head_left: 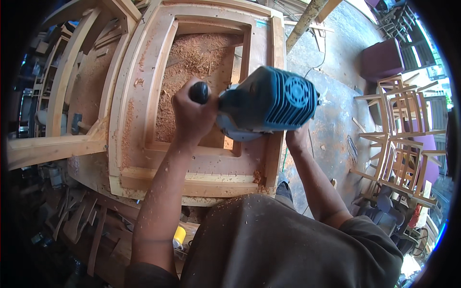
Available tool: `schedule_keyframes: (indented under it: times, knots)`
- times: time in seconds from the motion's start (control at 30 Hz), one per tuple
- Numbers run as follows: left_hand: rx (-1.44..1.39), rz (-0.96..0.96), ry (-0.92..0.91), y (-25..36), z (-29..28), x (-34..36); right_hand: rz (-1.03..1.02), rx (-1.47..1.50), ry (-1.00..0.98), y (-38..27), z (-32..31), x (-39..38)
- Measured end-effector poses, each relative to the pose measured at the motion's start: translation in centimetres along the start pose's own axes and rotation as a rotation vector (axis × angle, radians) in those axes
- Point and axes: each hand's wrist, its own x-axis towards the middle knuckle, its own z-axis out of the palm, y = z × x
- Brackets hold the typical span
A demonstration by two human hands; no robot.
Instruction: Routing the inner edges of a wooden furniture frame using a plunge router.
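A teal power router (pixel 266 101) with a vented top and a pale base sits over the right side of a wooden frame jig (pixel 144 168). My left hand (pixel 192 115) is closed on the router's black knob handle (pixel 199 91). My right hand (pixel 297 137) is at the router's right side, its fingers mostly hidden beneath the motor housing, so what they grip is unclear. Inside the frame's rectangular opening lie heaps of orange wood shavings (pixel 192 53), with more scattered along the rails. The bit is hidden under the tool.
Wooden frames (pixel 62 91) stand at the left. Stacked chair frames (pixel 398 144) are at the right, near a purple upholstered piece (pixel 382 60). A post (pixel 302 26) rises beyond the jig, with a cable on the concrete floor (pixel 331 125). Offcuts (pixel 81 216) and a yellow roll (pixel 178 235) lie below.
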Motion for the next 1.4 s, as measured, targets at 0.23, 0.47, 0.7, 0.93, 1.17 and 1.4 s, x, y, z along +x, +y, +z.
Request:
schedule_keyframes:
  times: [0.23, 0.47, 0.7, 0.93, 1.17, 1.4]
  knots:
    - [-0.021, -0.091, -0.024, 1.3, -1.4, -4.4, 0.082, -0.169, 0.025, -1.9, -0.2, -6.1]
    - [-0.022, -0.1, -0.044, 2.6, -3.2, -8.7, 0.405, 0.011, -0.046, 5.1, -2.8, -14.2]
    - [-0.016, -0.07, -0.051, 2.5, -3.6, -9.5, 0.364, -0.119, -0.065, 6.4, -2.7, -15.3]
    - [0.009, -0.034, -0.033, 2.0, -3.7, -9.7, 0.381, -0.207, -0.171, 3.8, -3.0, -15.0]
    - [0.015, -0.023, -0.005, 1.9, -3.0, -8.2, 0.169, -0.136, -0.095, 2.5, -2.0, -13.5]
    - [0.008, -0.053, 0.035, 0.8, -1.5, -4.6, -0.003, -0.251, 0.075, 0.3, -0.3, -5.9]
